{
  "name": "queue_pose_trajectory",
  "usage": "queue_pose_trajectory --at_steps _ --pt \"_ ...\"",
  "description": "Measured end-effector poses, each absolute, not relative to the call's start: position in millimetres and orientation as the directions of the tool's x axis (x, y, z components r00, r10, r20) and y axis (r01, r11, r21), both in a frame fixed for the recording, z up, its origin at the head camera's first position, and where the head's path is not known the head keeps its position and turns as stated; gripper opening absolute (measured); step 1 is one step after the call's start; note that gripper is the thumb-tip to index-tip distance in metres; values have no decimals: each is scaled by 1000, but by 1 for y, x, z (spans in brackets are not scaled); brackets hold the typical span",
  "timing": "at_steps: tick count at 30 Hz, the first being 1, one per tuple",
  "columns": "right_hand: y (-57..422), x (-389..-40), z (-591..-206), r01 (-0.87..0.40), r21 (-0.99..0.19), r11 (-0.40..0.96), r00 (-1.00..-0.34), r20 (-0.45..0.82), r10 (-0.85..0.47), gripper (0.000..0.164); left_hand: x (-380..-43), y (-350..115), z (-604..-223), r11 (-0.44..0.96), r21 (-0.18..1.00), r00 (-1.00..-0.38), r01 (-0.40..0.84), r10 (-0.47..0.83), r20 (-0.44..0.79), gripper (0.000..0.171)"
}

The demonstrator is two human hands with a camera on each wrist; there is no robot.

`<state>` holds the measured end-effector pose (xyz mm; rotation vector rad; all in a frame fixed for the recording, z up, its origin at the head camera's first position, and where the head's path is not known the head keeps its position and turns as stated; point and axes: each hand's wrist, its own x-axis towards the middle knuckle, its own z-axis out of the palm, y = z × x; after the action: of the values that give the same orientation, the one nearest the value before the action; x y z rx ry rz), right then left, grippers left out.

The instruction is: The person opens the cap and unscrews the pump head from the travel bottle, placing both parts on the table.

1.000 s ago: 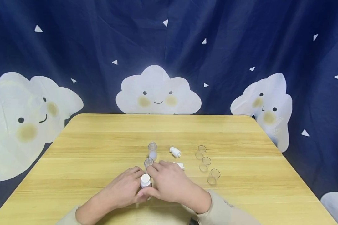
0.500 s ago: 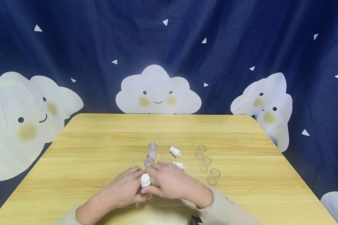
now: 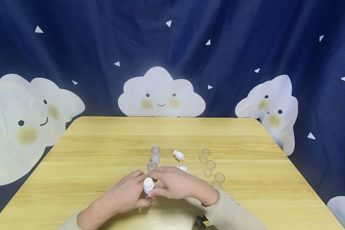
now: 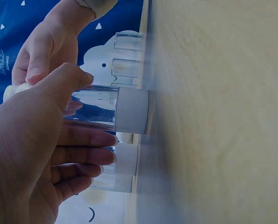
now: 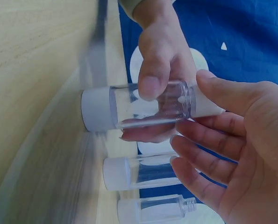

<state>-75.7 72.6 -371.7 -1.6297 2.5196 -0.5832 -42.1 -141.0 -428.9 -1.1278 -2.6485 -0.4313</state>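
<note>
A clear bottle point(image 5: 129, 109) with a white base stands upright on the table. My left hand point(image 3: 125, 193) grips its clear body, thumb on one side and fingers on the other. The white pump top point(image 5: 205, 101) sits on the bottle's mouth. My right hand point(image 3: 178, 183) holds this top between thumb and fingers, as the right wrist view shows. Just beyond the hands stands a second clear bottle point(image 3: 151, 165), with a third bottle point(image 3: 155, 155) farther back. Both have bare threaded necks. Fingers hide part of the held bottle in the head view.
Two loose white pump tops, the far pump point(image 3: 179, 155) and the near pump point(image 3: 182, 168), lie right of the bottles. Three clear cylindrical covers, among them the middle cover point(image 3: 210, 164), stand farther right. A black object point(image 3: 199, 222) shows beneath the right sleeve.
My right hand has turned slightly about the bottle's top, its thumb shifting right and its wrist moving up and right. My left hand and the bottle have stayed in place.
</note>
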Motion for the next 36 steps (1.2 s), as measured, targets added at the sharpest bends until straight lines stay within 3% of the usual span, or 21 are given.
queue_pose_trajectory --at_steps 4,7,11,16,20,26,36 --pt "75 -77 -370 -845 -384 373 -441 106 -891 39 -42 -141 -429 666 183 -685 724 659 310 47" --pt "76 -75 -368 -847 -334 414 -470 105 -876 47 -42 -141 -429 670 178 -688 721 660 302 45" --pt "75 -69 -365 -871 -168 462 -486 164 -858 55 -43 -142 -429 667 144 -673 731 669 315 35" --pt "71 -63 -367 -884 62 464 -429 288 -856 56 -43 -142 -431 660 109 -652 744 680 334 28" --pt "67 -60 -370 -860 165 482 -408 344 -846 62 -43 -142 -431 660 121 -656 742 676 335 26" --pt "63 -55 -375 -833 203 514 -411 395 -822 61 -43 -142 -431 645 131 -641 753 674 367 20" --pt "58 -52 -381 -820 174 545 -430 441 -788 55 -45 -142 -435 614 93 -589 784 689 422 29"
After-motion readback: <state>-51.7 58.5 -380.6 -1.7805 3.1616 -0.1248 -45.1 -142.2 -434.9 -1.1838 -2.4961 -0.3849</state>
